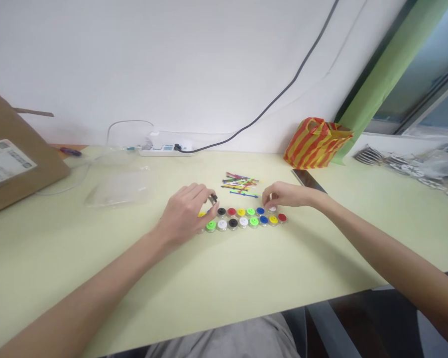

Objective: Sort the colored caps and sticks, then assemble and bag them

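Note:
Two rows of small round clear pieces with coloured caps stand on the table, among them a red-capped piece [282, 218] at the right end and a black-capped piece [233, 223] in the front row. Over the left end of the rows, my left hand [188, 211] grips a tilted black-capped clear piece [213, 198] between thumb and fingers, covering part of the pieces below. My right hand [278, 195] has its fingers closed at a white-capped piece [272, 209] near the right end of the back row. Behind the rows lies a pile of thin coloured plastic sticks [241, 182].
A cardboard box [18, 159] stands at the left, near a clear plastic bag [117, 186]. Along the wall are a power strip [164, 150] with a black cable and a red-and-yellow striped bag [313, 144]. A dark phone-like slab [308, 180] lies behind my right forearm.

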A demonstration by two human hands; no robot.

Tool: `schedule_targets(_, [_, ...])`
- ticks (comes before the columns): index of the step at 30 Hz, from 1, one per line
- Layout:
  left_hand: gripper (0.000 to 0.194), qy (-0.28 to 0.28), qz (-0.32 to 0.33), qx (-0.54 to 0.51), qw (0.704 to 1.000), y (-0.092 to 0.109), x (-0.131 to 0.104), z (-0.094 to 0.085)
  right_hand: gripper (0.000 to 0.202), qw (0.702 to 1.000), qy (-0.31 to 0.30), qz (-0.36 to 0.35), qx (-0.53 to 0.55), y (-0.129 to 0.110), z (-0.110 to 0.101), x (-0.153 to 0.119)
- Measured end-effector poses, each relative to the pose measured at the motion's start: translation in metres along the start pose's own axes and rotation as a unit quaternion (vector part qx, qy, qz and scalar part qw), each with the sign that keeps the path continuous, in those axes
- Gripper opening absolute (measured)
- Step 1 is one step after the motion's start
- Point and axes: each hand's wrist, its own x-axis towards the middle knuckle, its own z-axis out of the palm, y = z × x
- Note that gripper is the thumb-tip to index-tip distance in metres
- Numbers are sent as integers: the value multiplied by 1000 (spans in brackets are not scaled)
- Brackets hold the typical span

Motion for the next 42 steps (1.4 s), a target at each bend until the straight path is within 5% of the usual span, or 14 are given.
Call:
schedule_targets(17, [15,7,4,7,1000,-1,-1,0,17,998,-25,1,66,0,-1,4])
schedule_targets(21, [24,20,22,22,999,-3,-2,4,21,997,78,-21,-21,0,-4,23])
schedule_targets(25, [27,15,31,23,999,-3,-3,4,19,965,187,-35,-179,-19,1,59])
schedule_targets(31, [17,26,-6,19,999,-1,-4,2,19,957,167,-44,-231,-40,16,102])
schedule_targets(42, [10,6,9,18,1000,-4,-7,7,15,960,155,-27,-232,-28,13,113])
